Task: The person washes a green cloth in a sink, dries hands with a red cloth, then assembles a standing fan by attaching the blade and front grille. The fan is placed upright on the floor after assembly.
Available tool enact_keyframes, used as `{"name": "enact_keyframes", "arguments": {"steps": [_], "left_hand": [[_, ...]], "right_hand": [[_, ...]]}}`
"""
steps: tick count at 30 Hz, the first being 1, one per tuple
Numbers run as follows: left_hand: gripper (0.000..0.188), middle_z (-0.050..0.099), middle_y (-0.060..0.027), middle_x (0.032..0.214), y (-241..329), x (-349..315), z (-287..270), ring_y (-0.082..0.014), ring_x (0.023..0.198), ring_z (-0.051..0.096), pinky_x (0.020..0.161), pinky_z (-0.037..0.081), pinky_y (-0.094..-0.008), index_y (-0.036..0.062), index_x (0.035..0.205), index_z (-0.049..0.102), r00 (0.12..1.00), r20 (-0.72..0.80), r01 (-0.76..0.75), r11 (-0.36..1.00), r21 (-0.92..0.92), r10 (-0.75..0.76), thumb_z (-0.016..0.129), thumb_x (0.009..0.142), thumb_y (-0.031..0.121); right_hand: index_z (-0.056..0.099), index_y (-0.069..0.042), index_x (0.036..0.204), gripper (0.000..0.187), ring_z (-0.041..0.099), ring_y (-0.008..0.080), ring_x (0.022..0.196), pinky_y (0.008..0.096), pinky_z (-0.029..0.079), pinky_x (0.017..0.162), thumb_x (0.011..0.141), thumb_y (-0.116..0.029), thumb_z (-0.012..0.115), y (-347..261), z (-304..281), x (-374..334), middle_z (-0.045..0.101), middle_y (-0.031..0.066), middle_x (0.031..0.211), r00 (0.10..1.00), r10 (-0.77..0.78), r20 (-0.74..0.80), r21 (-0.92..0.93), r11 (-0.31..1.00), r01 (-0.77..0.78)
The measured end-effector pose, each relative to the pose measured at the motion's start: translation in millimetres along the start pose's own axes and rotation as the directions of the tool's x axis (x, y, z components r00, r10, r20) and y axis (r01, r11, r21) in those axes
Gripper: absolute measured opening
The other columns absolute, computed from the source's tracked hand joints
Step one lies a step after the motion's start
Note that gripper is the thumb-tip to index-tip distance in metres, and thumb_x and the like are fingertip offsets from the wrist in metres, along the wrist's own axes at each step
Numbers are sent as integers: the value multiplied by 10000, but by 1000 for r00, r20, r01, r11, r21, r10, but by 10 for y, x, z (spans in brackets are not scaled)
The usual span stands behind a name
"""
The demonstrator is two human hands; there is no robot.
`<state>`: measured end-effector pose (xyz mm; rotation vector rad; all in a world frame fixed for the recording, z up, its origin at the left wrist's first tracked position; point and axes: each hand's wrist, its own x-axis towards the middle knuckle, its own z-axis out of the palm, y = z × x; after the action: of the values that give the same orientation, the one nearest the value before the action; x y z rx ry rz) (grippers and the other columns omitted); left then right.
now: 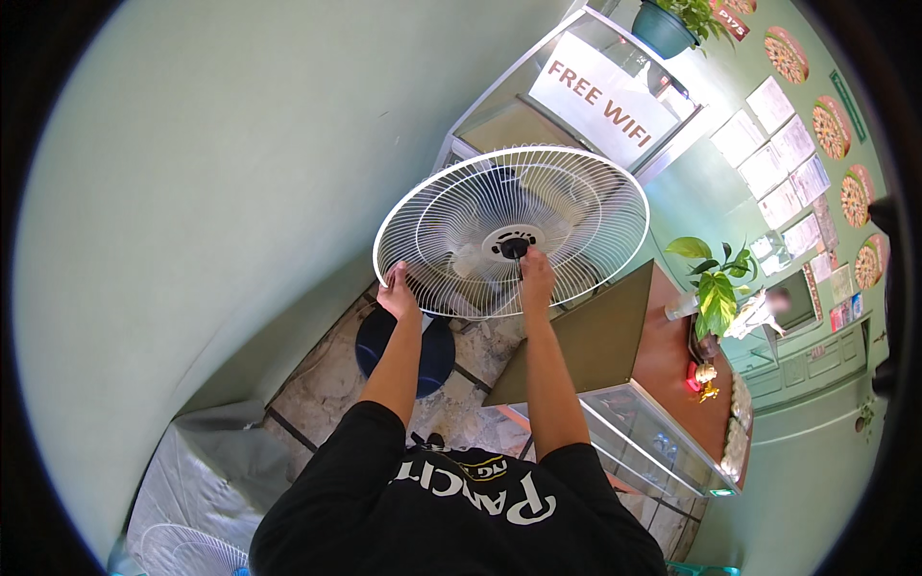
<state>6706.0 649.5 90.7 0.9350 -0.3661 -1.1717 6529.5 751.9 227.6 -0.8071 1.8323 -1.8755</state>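
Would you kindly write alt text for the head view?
A person's left hand holds the rim of a round white wire fan grille; the right hand touches its black central knob. At lower right stands a brown-topped, glass-sided counter.

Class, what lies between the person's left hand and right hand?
In the head view, a stretch of the white wire fan grille lies between the left hand and the right hand.

Fan guard [461,226]: slim glossy wire, metal-looking
Centre knob [515,249]: plastic
Sign [600,106], top: smooth paper
Cover [206,470], lower left: creased sheeting, slight sheen
Counter [672,379], right: smooth top, glassy front
Floor tiles [327,374], centre: mottled, stone-like
Wall [192,192], left: smooth matt paint
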Motion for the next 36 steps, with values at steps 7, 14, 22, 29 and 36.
{"name": "enact_keyframes", "arguments": {"steps": [7, 14, 22, 29, 36], "left_hand": [[98, 689, -81, 801, -157, 21, -7, -159, 746, 635, 741, 509, -296, -32, 849, 697, 998, -8, -68, 995, -68, 68, 717, 808, 54], [131, 698, -26, 773, 28, -97, 20, -81, 715, 593, 695, 488, -273, 13, 856, 723, 998, -52, 20, 1000, 20, -19, 720, 832, 142], [196, 687, -44, 754, 236, -169, 73, -82, 695, 572, 690, 471, -272, 25, 883, 720, 993, -72, 103, 992, 75, -98, 741, 800, 201], [90, 694, -60, 799, -47, -56, 6, -129, 744, 624, 719, 506, -303, -7, 811, 707, 998, -10, -63, 997, -44, 63, 690, 841, 76], [72, 693, -73, 823, -94, 5, 1, -130, 760, 630, 748, 499, -275, -49, 858, 700, 999, -25, -28, 993, -111, 26, 706, 802, -3]], "right_hand": [[542, -3, 1166, 344, 522, 343, 1092, 424, 446, 889, 906, -227, 567, 179, -150, 178, 562, 194, 1138, 874, -463, 146, -505, 725, 469], [495, 53, 1271, 510, 543, 337, 1072, 384, 372, 1012, 1010, -368, 369, 97, -224, 171, 552, 222, 1206, 804, -569, 173, -591, 593, 547], [555, 13, 1236, 478, 597, 237, 950, 334, 475, 831, 978, -372, 438, -178, -189, 254, 556, 151, 1208, 843, -510, 169, -295, 790, 538], [540, 50, 1187, 598, 615, 295, 987, 372, 470, 869, 797, -376, 694, -257, 15, 142, 649, 200, 1051, 902, -258, 345, -707, 561, 431], [567, 10, 940, 479, 651, 395, 776, 481, 505, 700, 720, -384, 725, -579, 349, 22, 668, 200, 784, 915, -330, 232, -919, 234, 317]]}}
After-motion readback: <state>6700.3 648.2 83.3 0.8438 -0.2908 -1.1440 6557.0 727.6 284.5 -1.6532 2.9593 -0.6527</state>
